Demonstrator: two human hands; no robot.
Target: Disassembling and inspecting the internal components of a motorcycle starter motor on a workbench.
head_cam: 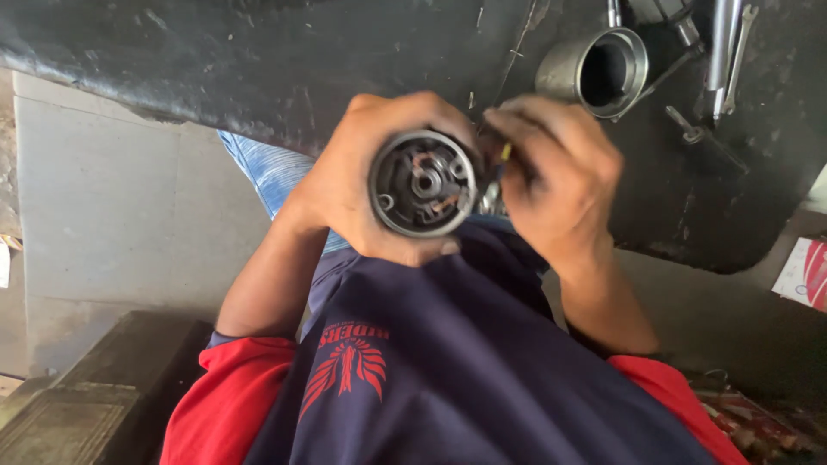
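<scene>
Round motor housing [423,183], open end up, held above lap before the dark counter [258,60].
Grey metal rim, copper-tinted brush parts around a central hub; left hand [353,185] wrapped around it, right hand [560,176] pinched on a small yellow-tipped piece [505,152] at its edge.

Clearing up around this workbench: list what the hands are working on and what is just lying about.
In hand: round motor housing gripped by the left hand; right hand pinches a small yellow-tipped part at its rim.

Lying about: metal cylinder, wrenches, carton.

Metal cylinder [594,73] lies beyond, apparently left of tools [719,60].
</scene>
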